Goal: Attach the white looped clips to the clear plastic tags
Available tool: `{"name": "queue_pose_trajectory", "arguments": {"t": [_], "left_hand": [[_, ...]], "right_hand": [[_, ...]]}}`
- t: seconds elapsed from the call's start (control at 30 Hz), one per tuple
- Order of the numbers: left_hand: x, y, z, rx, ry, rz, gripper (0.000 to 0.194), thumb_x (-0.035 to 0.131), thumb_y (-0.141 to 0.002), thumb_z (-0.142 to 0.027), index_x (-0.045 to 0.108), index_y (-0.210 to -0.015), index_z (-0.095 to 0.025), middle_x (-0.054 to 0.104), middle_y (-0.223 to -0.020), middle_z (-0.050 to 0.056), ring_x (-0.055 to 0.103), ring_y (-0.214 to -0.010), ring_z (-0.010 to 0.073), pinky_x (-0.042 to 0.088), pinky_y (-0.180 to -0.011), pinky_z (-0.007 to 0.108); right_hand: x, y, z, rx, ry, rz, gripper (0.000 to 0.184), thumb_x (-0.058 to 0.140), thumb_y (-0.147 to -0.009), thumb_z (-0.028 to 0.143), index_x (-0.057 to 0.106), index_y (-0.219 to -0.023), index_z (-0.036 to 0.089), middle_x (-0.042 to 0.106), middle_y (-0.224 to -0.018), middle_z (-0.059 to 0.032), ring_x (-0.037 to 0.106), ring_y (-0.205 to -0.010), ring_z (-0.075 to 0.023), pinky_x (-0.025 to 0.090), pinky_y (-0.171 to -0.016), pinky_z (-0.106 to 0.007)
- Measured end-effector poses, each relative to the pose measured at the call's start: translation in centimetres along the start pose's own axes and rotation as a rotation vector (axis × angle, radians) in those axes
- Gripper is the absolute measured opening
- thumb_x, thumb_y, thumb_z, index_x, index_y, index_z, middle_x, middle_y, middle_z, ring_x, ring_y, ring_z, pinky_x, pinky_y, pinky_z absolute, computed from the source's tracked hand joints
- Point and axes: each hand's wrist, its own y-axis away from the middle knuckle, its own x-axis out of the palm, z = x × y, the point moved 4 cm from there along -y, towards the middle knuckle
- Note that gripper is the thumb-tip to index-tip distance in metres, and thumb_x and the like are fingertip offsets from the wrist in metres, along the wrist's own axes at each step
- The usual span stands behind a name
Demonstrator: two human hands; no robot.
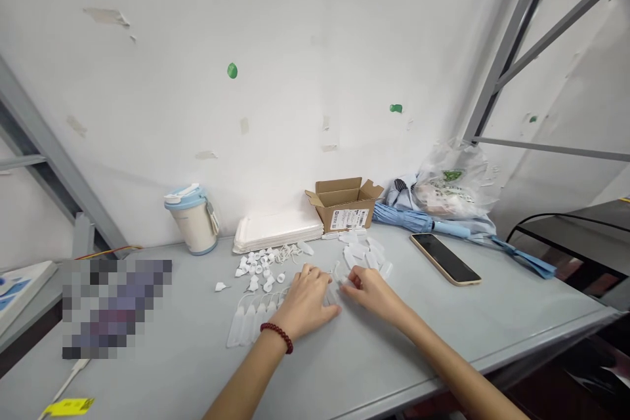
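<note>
My left hand (308,302), with a dark red bead bracelet (278,336) at the wrist, rests low over the table with its thumb apart from the fingers. Under and beside it, several translucent flat tubes (237,328) with white string loops lie in a row. My right hand (371,292) has thumb and index finger pinched at a small whitish piece, partly hidden, beside a thin white loop. Behind the hands are a scatter of white nozzle caps (252,283), a heap of white strings (287,253) and loose translucent tubes (361,252).
At the back stand a cream and blue tumbler (191,223), a stack of white flat packs (275,230) and an open cardboard box (344,207). To the right lie a phone (443,259), a blue folded umbrella (408,218) and a plastic bag (453,187). A cable (69,380) runs at left.
</note>
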Motion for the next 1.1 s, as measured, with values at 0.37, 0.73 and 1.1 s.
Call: {"name": "queue_pose_trajectory", "arguments": {"t": [0.37,0.73,1.1], "left_hand": [[0.1,0.1,0.1,0.008,0.041,-0.017,0.032,0.059,-0.069,-0.030,0.054,-0.099,-0.018,0.057,-0.105,0.008,0.045,-0.105,0.0273,0.039,-0.088,0.039],[0.3,0.0,0.2,0.011,0.040,-0.013,0.033,0.060,-0.069,-0.032,0.052,-0.098,-0.018,0.057,-0.105,0.008,0.045,-0.105,0.0281,0.040,-0.086,0.039],[0.3,0.1,0.0,0.015,0.035,-0.013,0.036,0.059,-0.070,-0.030,0.051,-0.103,-0.019,0.057,-0.108,0.009,0.044,-0.108,0.0287,0.040,-0.087,0.040]], "right_hand": [[-0.1,-0.4,0.1,0.000,-0.149,0.278,0.026,0.036,-0.088,0.031,0.052,-0.097,0.012,0.055,-0.060,0.0004,0.047,-0.039,-0.0092,0.036,-0.044,-0.022],[-1.3,0.3,1.0,-0.089,-0.172,0.429,0.047,0.054,-0.076,0.026,0.045,-0.121,0.015,0.059,-0.080,-0.0006,0.052,-0.052,-0.0092,0.041,-0.053,-0.022],[-1.1,-0.4,0.7,-0.157,-0.110,0.351,0.048,0.047,-0.079,0.022,0.043,-0.126,0.015,0.058,-0.071,0.0003,0.052,-0.058,-0.0130,0.040,-0.058,-0.025]]}}
